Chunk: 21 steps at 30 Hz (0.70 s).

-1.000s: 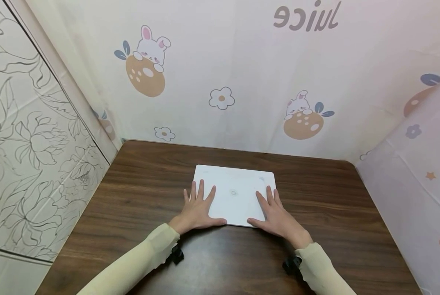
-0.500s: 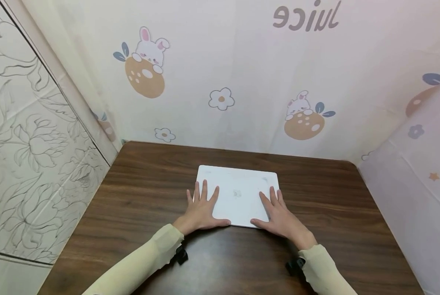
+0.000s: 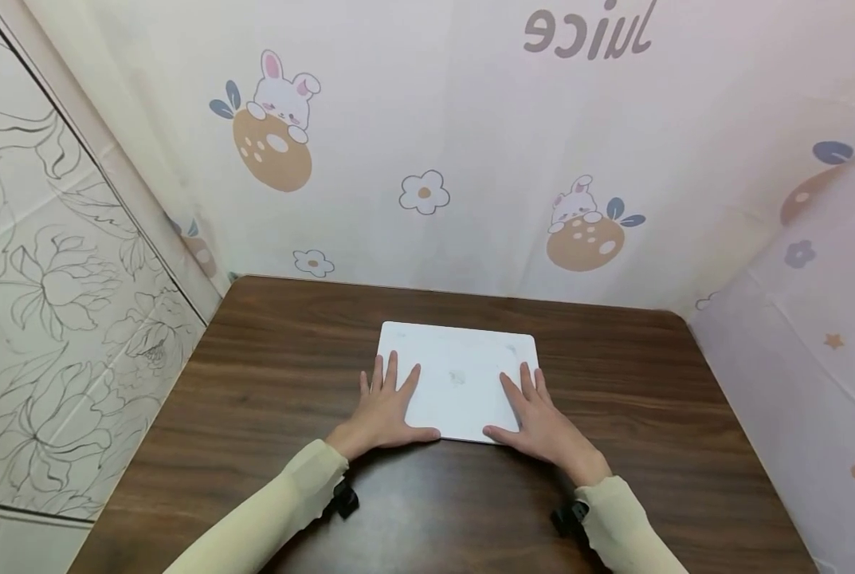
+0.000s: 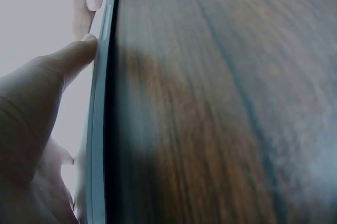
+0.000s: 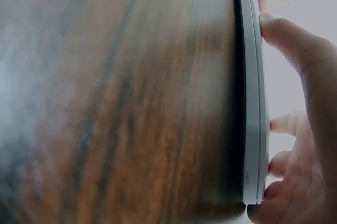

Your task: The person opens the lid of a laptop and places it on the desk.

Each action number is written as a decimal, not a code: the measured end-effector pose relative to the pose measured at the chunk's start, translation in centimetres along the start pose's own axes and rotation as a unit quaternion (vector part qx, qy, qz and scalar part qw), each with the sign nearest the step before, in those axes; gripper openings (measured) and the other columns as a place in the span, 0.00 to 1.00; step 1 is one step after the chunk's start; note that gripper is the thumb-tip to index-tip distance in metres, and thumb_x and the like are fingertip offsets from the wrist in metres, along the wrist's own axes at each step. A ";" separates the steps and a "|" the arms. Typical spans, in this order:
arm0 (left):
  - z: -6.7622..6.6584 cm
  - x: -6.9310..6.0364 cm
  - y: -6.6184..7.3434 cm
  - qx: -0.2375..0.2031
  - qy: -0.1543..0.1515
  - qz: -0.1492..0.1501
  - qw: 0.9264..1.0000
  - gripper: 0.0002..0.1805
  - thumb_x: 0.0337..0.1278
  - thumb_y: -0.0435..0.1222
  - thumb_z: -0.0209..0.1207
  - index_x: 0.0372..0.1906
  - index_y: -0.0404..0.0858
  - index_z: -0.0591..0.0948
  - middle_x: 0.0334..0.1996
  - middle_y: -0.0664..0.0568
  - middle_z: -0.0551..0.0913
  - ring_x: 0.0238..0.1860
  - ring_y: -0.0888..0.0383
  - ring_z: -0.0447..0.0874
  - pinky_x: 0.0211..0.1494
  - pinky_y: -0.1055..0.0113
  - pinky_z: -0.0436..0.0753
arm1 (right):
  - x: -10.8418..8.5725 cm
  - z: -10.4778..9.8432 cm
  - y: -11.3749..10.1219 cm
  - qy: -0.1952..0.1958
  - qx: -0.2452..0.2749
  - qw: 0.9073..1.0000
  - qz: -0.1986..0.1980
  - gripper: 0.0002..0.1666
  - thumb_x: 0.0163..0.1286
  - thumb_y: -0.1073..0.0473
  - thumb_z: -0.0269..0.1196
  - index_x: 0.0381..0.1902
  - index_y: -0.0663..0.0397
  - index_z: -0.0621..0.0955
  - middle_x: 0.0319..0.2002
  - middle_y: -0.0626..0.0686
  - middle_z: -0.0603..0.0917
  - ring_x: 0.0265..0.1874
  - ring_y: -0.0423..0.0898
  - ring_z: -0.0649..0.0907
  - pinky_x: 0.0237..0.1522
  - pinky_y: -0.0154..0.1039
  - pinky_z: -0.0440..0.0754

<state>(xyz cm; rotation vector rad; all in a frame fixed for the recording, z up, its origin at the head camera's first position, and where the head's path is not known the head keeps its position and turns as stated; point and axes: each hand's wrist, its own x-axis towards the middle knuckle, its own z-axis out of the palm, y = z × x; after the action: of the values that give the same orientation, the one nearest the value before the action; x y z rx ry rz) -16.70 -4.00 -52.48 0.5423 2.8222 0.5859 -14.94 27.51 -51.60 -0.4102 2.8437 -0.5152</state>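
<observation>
A closed white laptop (image 3: 456, 406) with a faint round logo lies flat on the table in the head view. My left hand (image 3: 386, 416) rests on its left part, fingers spread and straight, thumb along the near edge. On the right part lies my right hand (image 3: 540, 424), also with spread fingers and its thumb at the near edge. The left wrist view shows the laptop's thin grey edge (image 4: 98, 129) beside my left thumb. In the right wrist view, the two-layered edge (image 5: 253, 124) runs next to my right thumb, and several fingertips touch the laptop's top.
The dark wood-grain table (image 3: 291, 359) extends around the laptop. A curtain (image 3: 427, 104) printed with rabbits and flowers hangs behind it. Line-drawn floral cloth (image 3: 61, 271) closes off the left side, and more printed curtain (image 3: 800, 335) the right.
The head view shifts slightly. Both hands stay in the same places on the laptop, which shows no clear movement of its own.
</observation>
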 end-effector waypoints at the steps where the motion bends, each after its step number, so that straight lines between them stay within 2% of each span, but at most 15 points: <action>1: -0.1 -0.1 -0.1 -0.001 0.000 0.003 1.000 0.66 0.45 0.78 0.60 0.85 0.50 0.50 0.83 0.35 0.32 0.82 0.33 0.25 0.77 0.27 0.41 | 0.0 0.0 0.0 -0.001 0.000 1.000 0.001 0.65 0.62 0.15 0.55 0.84 0.45 0.53 0.84 0.63 0.37 0.81 0.70 0.39 0.62 0.71 0.74; 6: -0.7 -0.7 -0.9 -0.021 0.011 0.023 0.999 0.66 0.45 0.75 0.63 0.84 0.48 0.52 0.83 0.35 0.36 0.82 0.32 0.31 0.77 0.28 0.46 | 0.0 0.1 0.0 0.002 0.002 1.000 -0.001 0.65 0.61 0.14 0.55 0.84 0.45 0.53 0.84 0.64 0.37 0.81 0.70 0.40 0.61 0.70 0.75; 11: -1.4 -1.6 -1.9 -0.045 0.038 0.025 0.998 0.67 0.42 0.73 0.68 0.84 0.48 0.53 0.84 0.36 0.42 0.82 0.31 0.37 0.77 0.28 0.49 | 0.2 -0.1 -0.1 -0.003 0.004 1.000 -0.004 0.66 0.61 0.15 0.55 0.84 0.46 0.54 0.83 0.65 0.37 0.81 0.71 0.39 0.61 0.69 0.76; 15: -1.3 -2.4 -2.9 -0.045 0.058 0.025 0.997 0.69 0.39 0.73 0.70 0.84 0.47 0.54 0.83 0.37 0.48 0.81 0.29 0.42 0.76 0.27 0.52 | 0.2 -0.1 0.0 0.000 0.003 1.000 -0.009 0.65 0.63 0.17 0.57 0.84 0.48 0.54 0.83 0.66 0.38 0.80 0.72 0.39 0.62 0.69 0.75; 21: -1.1 -3.6 -4.0 -0.035 0.072 0.000 0.997 0.71 0.37 0.76 0.68 0.84 0.48 0.52 0.83 0.38 0.48 0.82 0.30 0.41 0.73 0.22 0.43 | -0.1 0.0 -0.1 0.010 0.008 1.000 -0.016 0.63 0.64 0.19 0.57 0.84 0.49 0.55 0.83 0.68 0.39 0.80 0.73 0.40 0.62 0.69 0.75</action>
<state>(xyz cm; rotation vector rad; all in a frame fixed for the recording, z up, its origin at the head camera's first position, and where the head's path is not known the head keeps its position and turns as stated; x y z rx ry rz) -15.00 -9.19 -52.73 0.5064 2.9227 0.7483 -14.80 27.45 -51.58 -0.4517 2.8545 -0.5500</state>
